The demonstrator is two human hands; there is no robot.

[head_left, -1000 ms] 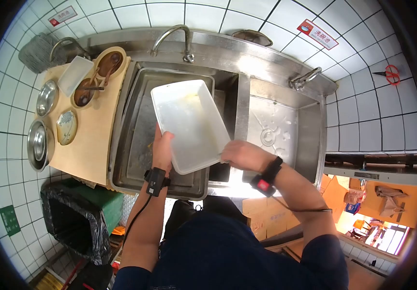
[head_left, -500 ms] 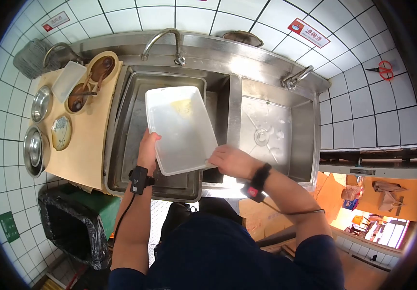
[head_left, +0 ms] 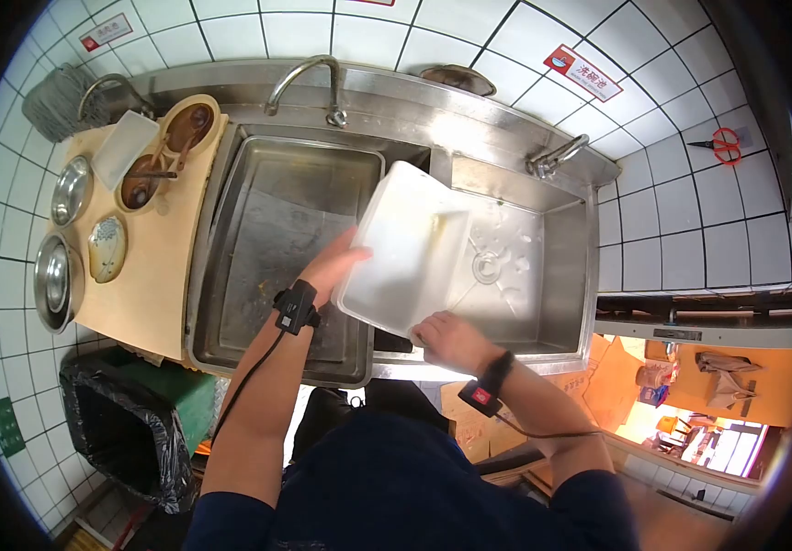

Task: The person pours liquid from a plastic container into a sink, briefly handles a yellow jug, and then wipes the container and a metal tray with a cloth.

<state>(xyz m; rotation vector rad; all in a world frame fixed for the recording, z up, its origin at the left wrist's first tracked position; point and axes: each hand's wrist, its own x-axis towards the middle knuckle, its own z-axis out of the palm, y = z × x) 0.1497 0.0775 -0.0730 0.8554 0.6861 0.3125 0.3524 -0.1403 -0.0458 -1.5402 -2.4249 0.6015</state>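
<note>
A translucent white plastic container (head_left: pixel 394 248) is held tilted over the divider between the two sink basins, its right side over the right basin. A small yellowish patch shows on it. My left hand (head_left: pixel 333 264) grips its left edge, with some fingers hidden beneath. At the near right corner, my right hand (head_left: pixel 456 342) has its fingers closed on the rim. Below and left, a large metal tray (head_left: pixel 295 202) lies over the left basin with dark specks in it.
On the left, a wooden board (head_left: pixel 152 285) carries bowls, a spoon and a clear plastic container (head_left: pixel 126 149). A lined trash bin (head_left: pixel 130 432) stands below. Faucets (head_left: pixel 557 156) rise behind the right basin (head_left: pixel 515 230). Scissors (head_left: pixel 725 145) hang on the tiled wall.
Both hands have shifted the plastic container rightward from above the metal tray towards the right basin. It has also tipped to the right, exposing more of the tray.
</note>
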